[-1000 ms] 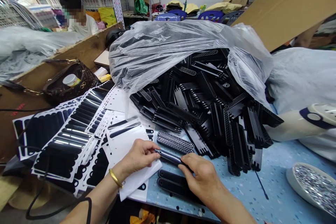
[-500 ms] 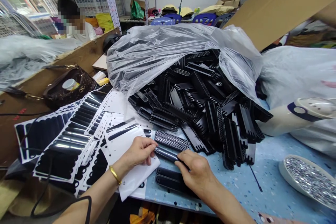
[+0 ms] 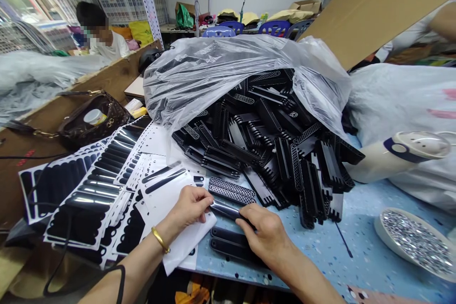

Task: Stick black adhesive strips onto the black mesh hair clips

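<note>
In my right hand (image 3: 265,228) is a narrow black plastic piece (image 3: 230,211) with a glossy top, gripped at its right end. The fingertips of my left hand (image 3: 192,204) are pinched at its left end, on what looks like a glossy black sticker strip; its edges are hard to make out. A white sticker sheet (image 3: 167,197) with black strips lies under my left hand. Just below the held piece lie long black pieces (image 3: 230,244) side by side. Beyond it rest pieces with a diamond-patterned face (image 3: 231,190).
A large clear plastic bag (image 3: 213,61) spills a heap of black toothed pieces (image 3: 256,137). Sticker sheets (image 3: 92,190) fan out at left by a brown handbag (image 3: 96,114). At right are a beige bottle (image 3: 377,164) and a bowl (image 3: 383,235) of silvery bits. A person (image 3: 103,40) sits far left.
Both hands keep almost the same place and grip. The held piece appears tilted slightly, with its shine shifted. The whole view has moved a little.
</note>
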Available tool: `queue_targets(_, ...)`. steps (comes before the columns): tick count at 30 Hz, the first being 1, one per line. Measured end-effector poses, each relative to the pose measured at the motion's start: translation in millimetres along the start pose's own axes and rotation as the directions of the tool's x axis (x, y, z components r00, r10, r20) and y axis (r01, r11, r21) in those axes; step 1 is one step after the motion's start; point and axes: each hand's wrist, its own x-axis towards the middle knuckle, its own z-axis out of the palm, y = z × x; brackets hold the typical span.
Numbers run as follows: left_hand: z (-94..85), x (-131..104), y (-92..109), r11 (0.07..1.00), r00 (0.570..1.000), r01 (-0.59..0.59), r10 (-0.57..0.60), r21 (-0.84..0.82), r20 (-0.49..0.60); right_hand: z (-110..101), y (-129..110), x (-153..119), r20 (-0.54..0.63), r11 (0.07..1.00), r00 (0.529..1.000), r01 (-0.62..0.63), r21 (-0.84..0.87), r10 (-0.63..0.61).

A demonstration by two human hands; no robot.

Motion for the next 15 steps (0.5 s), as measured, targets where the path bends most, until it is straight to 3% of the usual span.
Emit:
queue_targets(6,-0.5,-0.6,-1.2,1.0,1.0,-0.014,0.014,-0.008,-0.002,1.5,4.8,-4.6,-0.084,0.991,0.996,0.024,0.135,-0.012)
queue_targets(15,-1.0,-0.4,-3.6,1.0,1.0,-0.023,0.023,-0.013,0.012,-1.2,6.0,-4.4,-0.038,0.984,0.999,0.023,0.179,-0.017)
